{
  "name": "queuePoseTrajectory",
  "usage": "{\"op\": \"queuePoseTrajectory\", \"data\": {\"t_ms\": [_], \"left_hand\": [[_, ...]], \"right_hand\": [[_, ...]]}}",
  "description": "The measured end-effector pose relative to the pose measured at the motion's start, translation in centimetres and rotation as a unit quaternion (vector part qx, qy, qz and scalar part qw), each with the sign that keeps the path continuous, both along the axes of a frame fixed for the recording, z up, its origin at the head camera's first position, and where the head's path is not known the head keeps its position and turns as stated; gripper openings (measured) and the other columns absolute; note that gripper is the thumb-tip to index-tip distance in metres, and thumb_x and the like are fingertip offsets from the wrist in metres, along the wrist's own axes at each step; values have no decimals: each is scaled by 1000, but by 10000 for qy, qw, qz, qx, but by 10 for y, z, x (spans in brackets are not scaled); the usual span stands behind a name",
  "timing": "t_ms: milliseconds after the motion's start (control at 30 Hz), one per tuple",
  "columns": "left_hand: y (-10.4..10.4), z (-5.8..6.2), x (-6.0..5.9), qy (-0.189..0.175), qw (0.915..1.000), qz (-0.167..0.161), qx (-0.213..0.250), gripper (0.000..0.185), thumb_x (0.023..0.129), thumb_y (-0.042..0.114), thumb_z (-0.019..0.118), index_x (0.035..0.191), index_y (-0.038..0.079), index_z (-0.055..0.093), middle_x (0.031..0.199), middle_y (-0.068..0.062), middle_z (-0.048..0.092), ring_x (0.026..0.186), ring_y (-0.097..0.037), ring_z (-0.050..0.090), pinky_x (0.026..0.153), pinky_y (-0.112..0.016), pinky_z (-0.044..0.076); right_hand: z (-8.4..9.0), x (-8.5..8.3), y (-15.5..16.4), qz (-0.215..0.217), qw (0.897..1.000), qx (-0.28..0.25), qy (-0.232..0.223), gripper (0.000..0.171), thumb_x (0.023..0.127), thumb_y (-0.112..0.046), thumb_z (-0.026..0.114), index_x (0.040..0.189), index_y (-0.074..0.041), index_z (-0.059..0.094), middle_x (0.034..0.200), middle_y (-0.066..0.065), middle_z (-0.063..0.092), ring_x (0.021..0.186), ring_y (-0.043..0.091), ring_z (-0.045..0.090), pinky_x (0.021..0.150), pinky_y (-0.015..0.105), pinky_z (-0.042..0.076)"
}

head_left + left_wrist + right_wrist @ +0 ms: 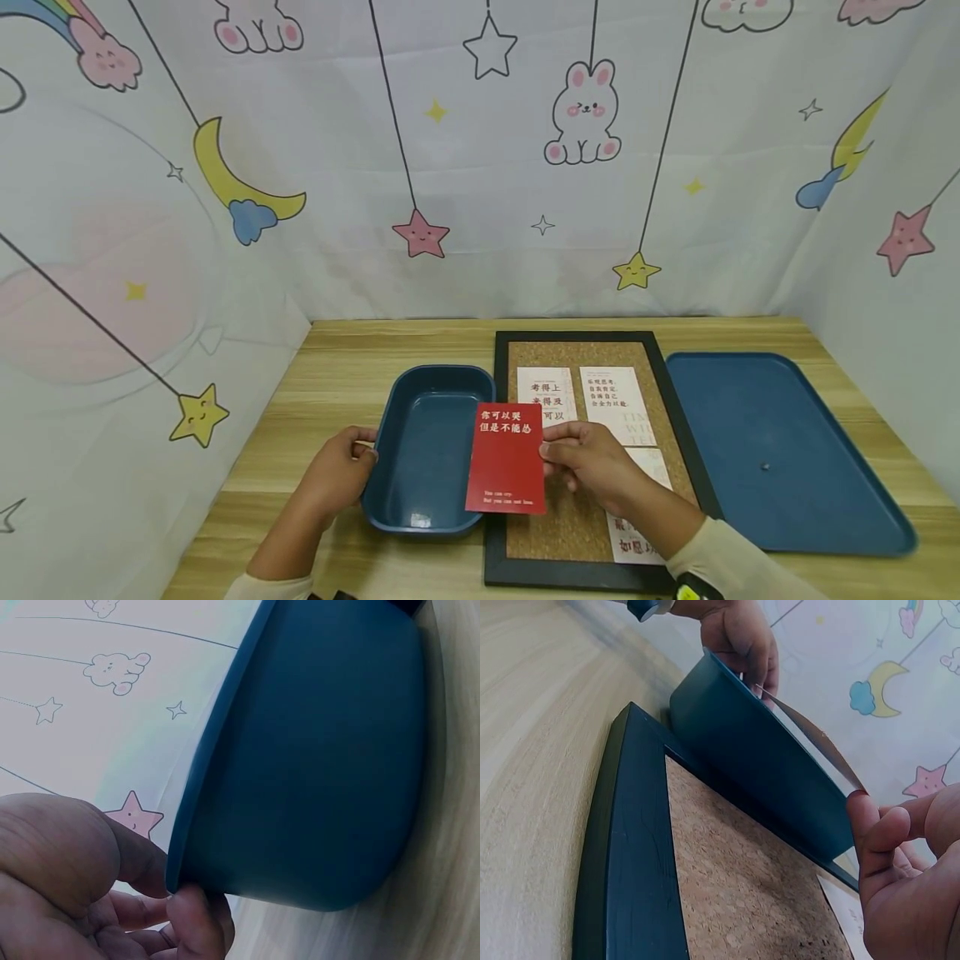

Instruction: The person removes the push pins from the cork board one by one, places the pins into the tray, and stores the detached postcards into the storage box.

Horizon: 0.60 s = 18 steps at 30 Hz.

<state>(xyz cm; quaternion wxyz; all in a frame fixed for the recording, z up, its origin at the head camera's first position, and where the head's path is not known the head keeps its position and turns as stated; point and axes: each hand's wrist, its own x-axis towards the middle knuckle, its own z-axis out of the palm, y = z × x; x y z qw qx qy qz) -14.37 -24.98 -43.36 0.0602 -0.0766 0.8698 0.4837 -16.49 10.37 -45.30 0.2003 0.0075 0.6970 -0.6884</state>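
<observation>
My left hand (341,475) pinches the left rim of a deep blue plastic basin (420,454); in the left wrist view, thumb and fingers (196,919) meet at the rim's edge. Between the thumb and fingers of my right hand (596,467) is a red card (506,467) with pale Chinese and English print. It is held by its right edge, over the basin's right side and the left part of a black-framed cork board (555,537). Seen from the right wrist, the card (817,739) is nearly edge-on above the basin's rim.
Several white printed cards lie on the cork board, among them an upper-right card (611,396); the right arm partly covers others. Right of the board is a flat blue tray (787,417) bearing a tiny object (765,467). A patterned curtain (480,283) stands behind the wooden table (345,350).
</observation>
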Motion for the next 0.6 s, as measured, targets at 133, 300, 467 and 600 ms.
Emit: {"op": "queuePoseTrajectory", "data": {"t_ms": [133,300,467,600], "left_hand": [[0,0,0,6,10000,6,-35,33,99,1,49,130,-8,55,98,-17,62,72,-23,59,51,-38,51],[1,1,1,51,9999,-6,-109,33,99,1,49,130,-8,56,98,-17,62,75,-23,59,54,-37,51],[1,2,1,138,9997,-36,-214,32,98,0,50,128,-9,57,96,-16,62,78,-24,59,60,-36,51],[1,2,1,156,9996,-46,-251,32,98,0,50,128,-9,57,96,-15,62,79,-24,58,62,-36,50]], "right_hand": [[0,0,-3,54,10000,-32,36,34,96,-9,68,123,9,57,88,13,71,70,15,64,52,22,45],[1,-1,-7,84,9999,-27,76,35,96,-10,69,123,8,57,85,12,72,68,15,62,52,23,44],[2,0,-9,109,9999,-46,119,35,96,-9,69,123,9,57,86,12,71,69,17,63,51,23,44],[1,0,-11,115,9999,-76,101,35,95,-9,70,122,9,57,87,12,72,70,18,66,51,23,45]]}}
